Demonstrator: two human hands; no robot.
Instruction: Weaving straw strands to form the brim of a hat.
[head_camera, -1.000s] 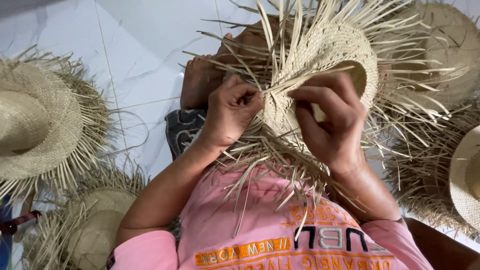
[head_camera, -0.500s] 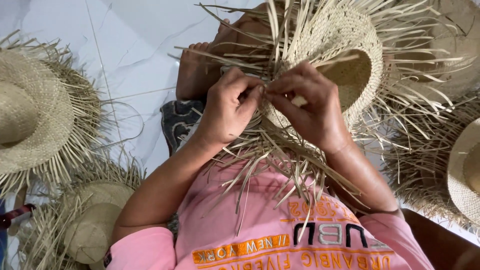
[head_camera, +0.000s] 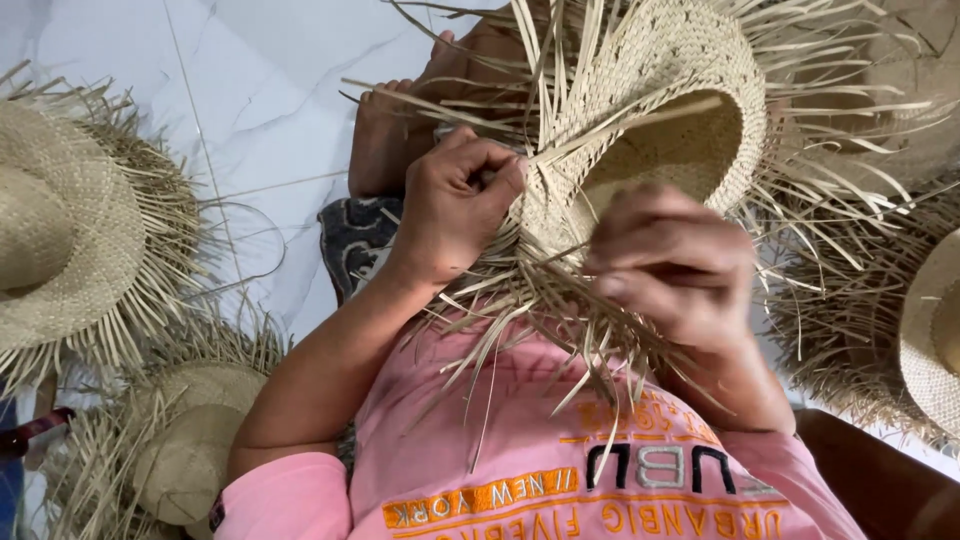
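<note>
Behind loose straw strands, right hand (head_camera: 672, 268) blurred — grip unclear; left hand (head_camera: 462, 195) clenched on half-woven straw hat (head_camera: 668, 110) brim. Finished hats (head_camera: 62, 230) flank — edges cropped.

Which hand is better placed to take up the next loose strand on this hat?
Probably the right. The left hand is closed, pinching the woven brim edge of the unfinished straw hat and steadying it. The right hand, blurred, sits over the loose strands nearer the body, apparently freer.
</note>
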